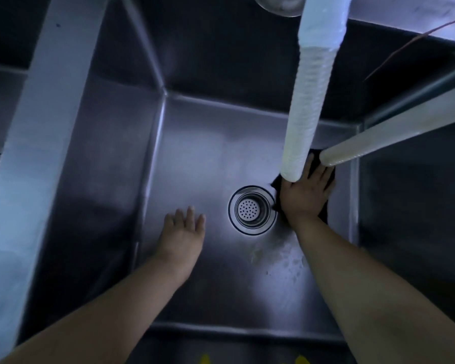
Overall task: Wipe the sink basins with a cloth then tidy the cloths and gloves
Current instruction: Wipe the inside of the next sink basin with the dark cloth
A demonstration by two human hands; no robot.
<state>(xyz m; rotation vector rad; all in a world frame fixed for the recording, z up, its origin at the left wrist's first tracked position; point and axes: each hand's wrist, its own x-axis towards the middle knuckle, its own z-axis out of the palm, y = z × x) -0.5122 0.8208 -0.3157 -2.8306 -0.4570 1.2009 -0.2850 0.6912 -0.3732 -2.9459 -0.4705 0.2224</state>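
Down in the basin, these are the facts.
Cloth: a dark cloth (pixel 326 179) lies flat on the floor of the steel sink basin (pixel 208 153), just right of the drain strainer (pixel 252 210) and near the right wall.
Right hand: the right hand (pixel 306 195) presses flat on the cloth, fingers spread; palm down, not clenched around it.
Left hand: the left hand (pixel 183 231) rests open on the bare basin floor left of the drain, grasping nothing.
Basin floor: soapy bubbles (pixel 289 264) show between the drain and the right forearm.
Above: a white ribbed hose (pixel 310 101) hangs over the cloth, partly hiding the fingertips; a second pale hose (pixel 378 137) comes in from the right.
Left edge: a steel divider (pixel 37 140) separates a neighbouring basin.
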